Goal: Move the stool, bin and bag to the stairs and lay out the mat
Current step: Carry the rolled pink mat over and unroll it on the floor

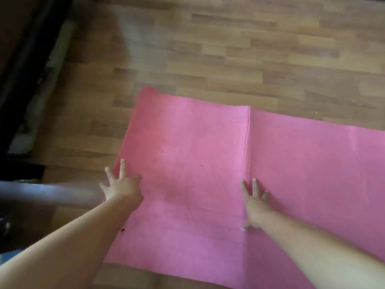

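A pink mat (198,159) lies unrolled on the wooden floor (229,49), filling the lower middle and running off the frame toward 3 o'clock. Its short end sits toward 9 o'clock, with one corner up near 11 o'clock of the mat. A crease (247,147) runs across the mat from its far edge to the near one (roughly down the centre of the view).

The left hand (121,187) is on the mat's end edge at about 8 o'clock, fingers spread and straight, grip released, holding nothing. The right hand (253,205) lies flat on the mat right at the crease, toward 5 o'clock, fingers straight and pressed to the surface, its grip likewise released. Both bare forearms reach in from the bottom of the frame.

Along the left side, from 9 to 11 o'clock, stands dark furniture (23,65), blurred beyond telling. A dim, rounded object (52,193) lies just left of the left hand; what it is cannot be made out.
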